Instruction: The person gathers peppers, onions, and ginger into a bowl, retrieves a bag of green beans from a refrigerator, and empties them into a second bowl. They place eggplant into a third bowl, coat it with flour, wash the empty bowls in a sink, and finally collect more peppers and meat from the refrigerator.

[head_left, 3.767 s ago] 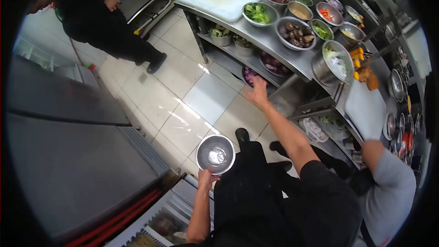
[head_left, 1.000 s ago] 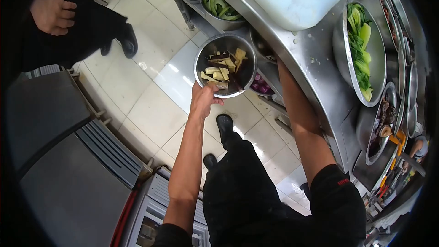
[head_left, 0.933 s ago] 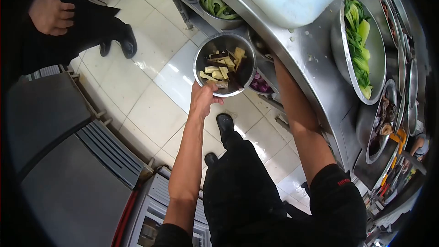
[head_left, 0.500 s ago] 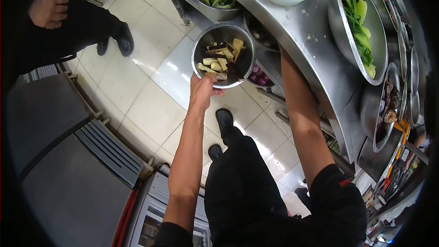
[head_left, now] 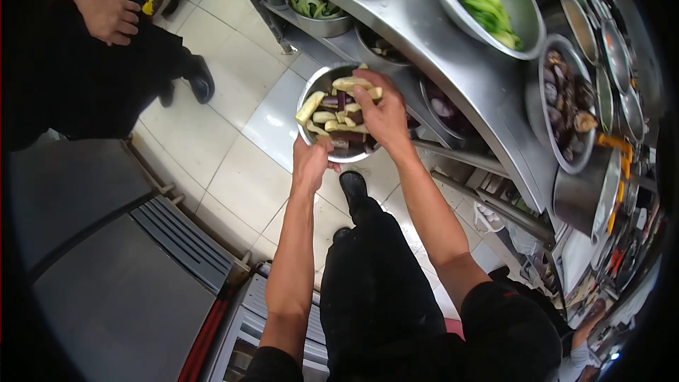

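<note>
My left hand (head_left: 311, 161) grips the near rim of a round steel bowl (head_left: 305, 92), its thumb over the edge. Cut eggplant pieces (head_left: 325, 118), pale inside with dark purple skin, fill the bowl. Over the bowl's right side, my right hand (head_left: 385, 114) is closed on eggplant pieces (head_left: 351, 84) at its fingertips; part of its grip is hidden. One long eggplant piece (head_left: 310, 107) leans across the left rim. The bowl is held above the tiled floor, beside the lower shelf of a steel counter.
Bowls of cut greens (head_left: 324, 22) and purple onions (head_left: 445, 107) stand on the lower shelf. On the counter (head_left: 424, 28) are a bowl of bok choy (head_left: 488, 3) and a bowl of mushrooms (head_left: 566, 99). Another person's hand (head_left: 109, 18) is at upper left. Grey cabinets (head_left: 127, 269) stand left.
My right hand has come out from the shelf under the counter and is now at the bowl. More eggplant pieces lie in the bowl, which my left hand still holds.
</note>
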A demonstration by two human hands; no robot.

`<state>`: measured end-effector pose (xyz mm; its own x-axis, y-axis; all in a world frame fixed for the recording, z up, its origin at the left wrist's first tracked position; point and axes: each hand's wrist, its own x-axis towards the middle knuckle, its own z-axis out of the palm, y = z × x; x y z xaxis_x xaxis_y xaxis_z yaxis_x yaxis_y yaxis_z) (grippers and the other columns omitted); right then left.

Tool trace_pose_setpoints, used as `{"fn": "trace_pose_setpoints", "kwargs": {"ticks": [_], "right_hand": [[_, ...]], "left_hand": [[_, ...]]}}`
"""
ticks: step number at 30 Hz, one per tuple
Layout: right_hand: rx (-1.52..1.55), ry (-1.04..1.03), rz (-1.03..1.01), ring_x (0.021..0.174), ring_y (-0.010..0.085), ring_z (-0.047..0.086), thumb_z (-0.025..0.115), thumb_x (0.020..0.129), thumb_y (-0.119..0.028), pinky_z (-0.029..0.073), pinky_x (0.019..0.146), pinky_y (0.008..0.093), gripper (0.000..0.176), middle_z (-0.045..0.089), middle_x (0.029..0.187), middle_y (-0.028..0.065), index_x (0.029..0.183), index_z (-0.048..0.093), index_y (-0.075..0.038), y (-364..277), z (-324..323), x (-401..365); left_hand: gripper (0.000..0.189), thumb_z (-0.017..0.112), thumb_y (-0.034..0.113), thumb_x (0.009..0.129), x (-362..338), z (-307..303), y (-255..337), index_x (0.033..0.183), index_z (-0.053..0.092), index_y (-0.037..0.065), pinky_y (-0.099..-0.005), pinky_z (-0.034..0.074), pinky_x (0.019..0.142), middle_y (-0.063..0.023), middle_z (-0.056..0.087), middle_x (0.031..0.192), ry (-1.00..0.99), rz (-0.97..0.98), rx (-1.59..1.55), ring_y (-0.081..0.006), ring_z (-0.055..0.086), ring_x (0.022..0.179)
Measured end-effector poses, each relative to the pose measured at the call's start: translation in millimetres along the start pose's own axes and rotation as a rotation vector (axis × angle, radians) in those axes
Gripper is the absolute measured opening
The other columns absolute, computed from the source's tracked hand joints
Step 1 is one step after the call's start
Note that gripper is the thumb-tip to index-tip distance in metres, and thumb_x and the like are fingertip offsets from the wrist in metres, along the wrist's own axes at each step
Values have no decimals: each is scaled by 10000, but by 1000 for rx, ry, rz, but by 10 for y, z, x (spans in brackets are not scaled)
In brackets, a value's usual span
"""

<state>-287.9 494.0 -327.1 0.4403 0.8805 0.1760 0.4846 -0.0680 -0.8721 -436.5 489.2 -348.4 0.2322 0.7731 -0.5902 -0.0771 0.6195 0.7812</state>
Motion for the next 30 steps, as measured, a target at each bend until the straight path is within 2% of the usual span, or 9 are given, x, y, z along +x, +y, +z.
{"fn": "trace_pose_setpoints", "kwargs": {"ticks": [2, 8, 14, 16, 20, 24, 26, 28, 30], "right_hand": [[311, -104, 283, 797, 112, 573, 555, 853, -107, 457, 741, 236, 199, 643, 925, 51, 1018, 624, -16, -146, -219, -156], [407, -76, 274, 778, 87, 561, 555, 865, -130, 454, 705, 241, 161, 645, 860, 29, 975, 628, -37, -371, -818, -777], [199, 128, 92, 699, 104, 558, 576, 856, -145, 441, 654, 246, 153, 622, 753, 78, 963, 619, -45, -726, -1201, -1335], [-20, 87, 295, 669, 125, 566, 587, 845, -161, 433, 628, 255, 149, 614, 698, 67, 964, 626, -79, -792, -1281, -1453], [-15, 170, 309, 640, 119, 563, 590, 841, -189, 423, 580, 270, 150, 608, 659, 58, 953, 631, -99, -718, -1163, -1646], [160, 221, 234, 596, 98, 543, 552, 871, -236, 415, 515, 265, 175, 610, 671, 50, 922, 621, -83, -556, -1027, -1705], [607, 123, 522, 643, 91, 539, 514, 893, -215, 429, 558, 239, 182, 625, 781, 41, 973, 563, -59, -529, -1017, -1560], [806, 138, 694, 649, 101, 544, 470, 903, -186, 426, 517, 224, 202, 612, 811, 87, 1041, 510, -44, -418, -920, -1266], [1115, 115, 800, 746, 211, 607, 493, 872, -133, 526, 636, 301, 198, 609, 846, 141, 1025, 503, -8, -2, -694, -721]], "left_hand": [[321, 443, 26, 705, -164, -40, -113, 1009, 472, -72, -317, 443, 385, -173, 582, 791, -64, -42, -3, -232, 558, 539], [282, 439, -4, 701, -879, 83, -151, 965, 481, -92, -303, 430, 350, -164, 574, 733, -147, -6, -37, -222, 546, 486], [282, 451, 22, 693, -1440, 106, -316, 954, 495, -77, -287, 424, 355, -162, 578, 717, -215, -37, -15, -208, 546, 483], [293, 455, 27, 687, -1548, 59, -411, 960, 496, -74, -286, 424, 355, -163, 578, 721, -219, -37, -16, -207, 545, 485], [302, 451, 18, 682, -1660, -44, -618, 967, 495, -71, -292, 422, 353, -162, 578, 726, -216, -66, -19, -211, 545, 492], [277, 451, 11, 684, -1700, -186, -921, 944, 493, -75, -309, 429, 349, -161, 573, 716, -228, -109, -42, -220, 544, 484], [257, 453, 11, 691, -1716, -252, -1030, 929, 494, -77, -310, 428, 347, -161, 570, 709, -215, -99, -46, -229, 552, 487], [284, 455, 20, 686, -1751, -334, -1142, 951, 487, -79, -313, 433, 354, -166, 570, 726, -178, -99, -36, -226, 550, 488], [309, 454, 29, 688, -1828, -419, -1251, 975, 476, -81, -315, 437, 355, -168, 567, 748, -111, -91, -13, -225, 548, 490]]}}
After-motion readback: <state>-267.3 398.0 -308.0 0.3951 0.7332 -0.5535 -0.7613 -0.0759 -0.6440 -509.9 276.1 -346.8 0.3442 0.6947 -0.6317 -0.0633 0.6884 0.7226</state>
